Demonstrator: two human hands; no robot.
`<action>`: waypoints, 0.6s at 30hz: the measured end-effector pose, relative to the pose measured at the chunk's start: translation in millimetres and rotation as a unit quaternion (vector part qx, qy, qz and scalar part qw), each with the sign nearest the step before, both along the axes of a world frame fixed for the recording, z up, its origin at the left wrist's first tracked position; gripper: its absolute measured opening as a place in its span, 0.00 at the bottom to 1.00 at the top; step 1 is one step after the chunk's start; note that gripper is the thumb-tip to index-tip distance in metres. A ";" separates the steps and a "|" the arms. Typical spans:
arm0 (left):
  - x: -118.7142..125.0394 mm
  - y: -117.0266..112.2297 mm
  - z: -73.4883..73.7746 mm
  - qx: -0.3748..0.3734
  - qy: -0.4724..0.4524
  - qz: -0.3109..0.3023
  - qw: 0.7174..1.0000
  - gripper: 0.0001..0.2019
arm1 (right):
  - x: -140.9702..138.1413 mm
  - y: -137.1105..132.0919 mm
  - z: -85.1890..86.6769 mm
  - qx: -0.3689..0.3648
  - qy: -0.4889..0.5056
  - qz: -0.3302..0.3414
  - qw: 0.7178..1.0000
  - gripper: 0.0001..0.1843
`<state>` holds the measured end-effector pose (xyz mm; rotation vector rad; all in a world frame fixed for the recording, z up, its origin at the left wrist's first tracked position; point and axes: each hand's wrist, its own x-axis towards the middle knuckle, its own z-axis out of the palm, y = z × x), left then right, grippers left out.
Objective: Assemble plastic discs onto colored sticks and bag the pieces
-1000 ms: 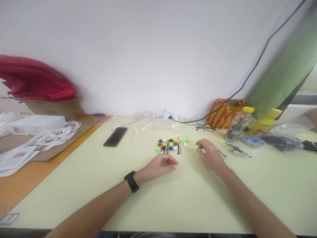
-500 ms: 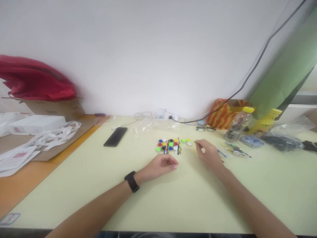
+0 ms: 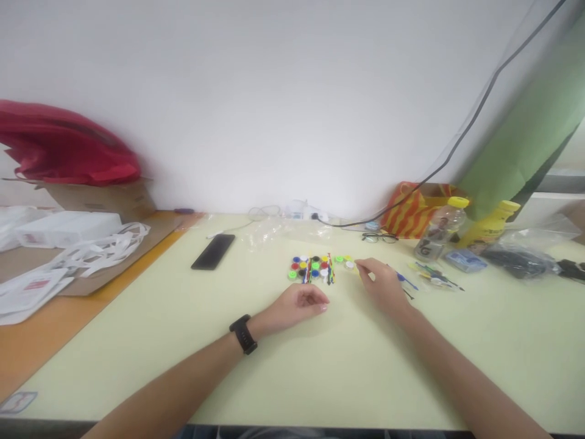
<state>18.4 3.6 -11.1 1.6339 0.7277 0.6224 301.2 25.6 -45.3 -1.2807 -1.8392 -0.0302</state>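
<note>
Pale table (image 3: pixel 356 378) with coloured discs (image 3: pixel 315 266), phone (image 3: pixel 212 252), glasses (image 3: pixel 380 236).

Pale table (image 3: pixel 292 384) has a plain whitish wall (image 3: pixel 256 91) right behind it, brightest just above the table. There's an orange surface (image 3: pixel 27 356) along the table's left, plus some slanted green thing (image 3: pixel 516 131) past its back right.
</note>
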 end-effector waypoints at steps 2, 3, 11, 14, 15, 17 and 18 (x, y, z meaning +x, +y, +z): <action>0.1 0.0 0.1 0.002 -0.001 0.001 1.000 0.15 | -0.9 -0.6 0.6 -0.011 0.001 0.001 1.000 0.12; 0.3 0.0 0.3 0.001 0.000 0.002 1.000 0.15 | -1.2 -1.2 1.2 -0.017 0.001 0.000 1.000 0.12; 0.9 0.5 0.3 0.002 -0.001 0.004 1.000 0.16 | -1.5 -4.6 6.8 -0.068 -0.014 0.001 0.998 0.10; 0.8 0.3 0.1 0.004 -0.001 0.007 1.000 0.16 | -1.1 -4.1 7.2 -0.089 -0.037 -0.006 0.995 0.10; 0.8 0.3 0.1 0.005 -0.002 0.007 1.000 0.16 | -1.1 -4.0 7.3 -0.095 -0.046 -0.012 0.994 0.10; 1.0 0.2 0.2 0.004 -0.003 0.006 1.000 0.16 | -1.5 -4.2 7.2 -0.101 -0.060 -0.024 0.993 0.10; 1.1 0.1 0.4 0.003 -0.003 0.006 1.000 0.16 | -1.9 -4.5 7.1 -0.101 -0.064 -0.029 0.992 0.09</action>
